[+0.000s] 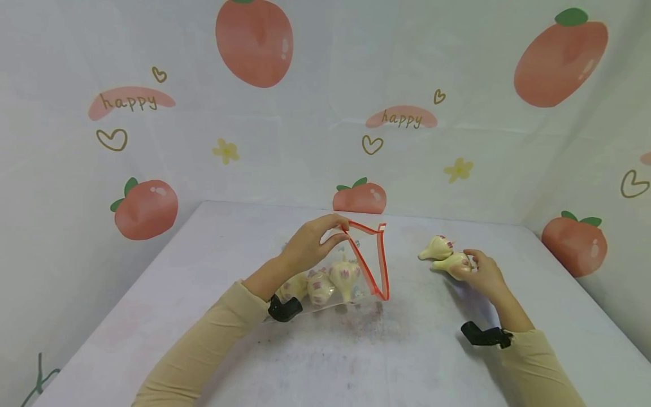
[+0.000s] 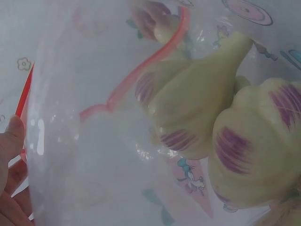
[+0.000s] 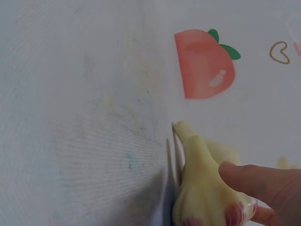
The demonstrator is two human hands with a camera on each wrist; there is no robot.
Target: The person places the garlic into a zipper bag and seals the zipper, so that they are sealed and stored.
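Observation:
Near the middle of the table is a clear plastic zip bag [image 1: 385, 271] with a red-edged mouth that gapes toward the right. Several model garlic bulbs [image 1: 344, 273], cream with purple streaks, lie inside it; two [image 2: 202, 99] show large through the plastic in the left wrist view. My left hand [image 1: 309, 244] pinches the bag's upper edge between thumb and fingers. To the right, my right hand [image 1: 487, 278] grips a garlic bulb [image 3: 200, 188] by its round end, thumb on one side. Another garlic bulb [image 1: 437, 247] lies touching just behind it.
The white table [image 1: 356, 362] has faint smudges in front of the bag. A white cloth backdrop [image 1: 315, 130] with printed tomatoes and hearts stands behind and at both sides. Black wrist mounts [image 1: 285, 308] sit on both wrists.

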